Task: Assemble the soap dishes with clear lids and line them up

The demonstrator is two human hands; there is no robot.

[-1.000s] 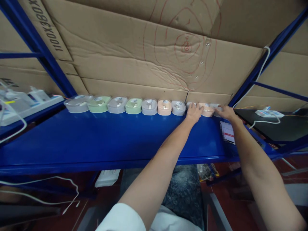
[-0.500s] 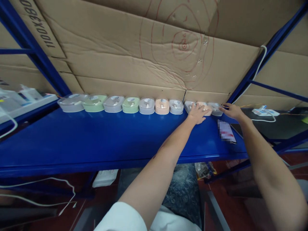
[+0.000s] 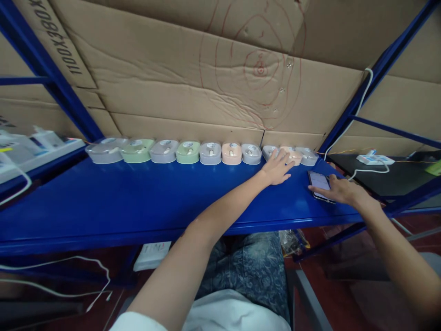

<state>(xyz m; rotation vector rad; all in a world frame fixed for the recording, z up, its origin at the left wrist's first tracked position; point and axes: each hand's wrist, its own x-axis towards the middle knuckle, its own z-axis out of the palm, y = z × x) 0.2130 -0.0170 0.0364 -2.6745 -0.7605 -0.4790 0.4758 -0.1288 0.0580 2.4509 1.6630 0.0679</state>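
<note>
A row of several small pastel cases (image 3: 188, 152) in grey, green and peach lines the back of a blue metal shelf (image 3: 138, 197). My left hand (image 3: 277, 166) lies flat with fingers spread, its fingertips touching a peach case (image 3: 293, 155) near the row's right end. My right hand (image 3: 336, 188) rests on a phone (image 3: 319, 182) that lies face up on the shelf, fingers on its right edge and lit screen. A grey case (image 3: 308, 156) ends the row to the right.
Creased cardboard (image 3: 206, 78) with red scribbles backs the shelf. Blue uprights (image 3: 361, 96) stand at both sides. A white power strip (image 3: 375, 159) with a cable lies on a black surface at right. White boxes and cables (image 3: 24, 149) sit at far left.
My right hand has pulled back from the grey case at the row's end and come down onto the phone. My left hand has stayed at the peach case.
</note>
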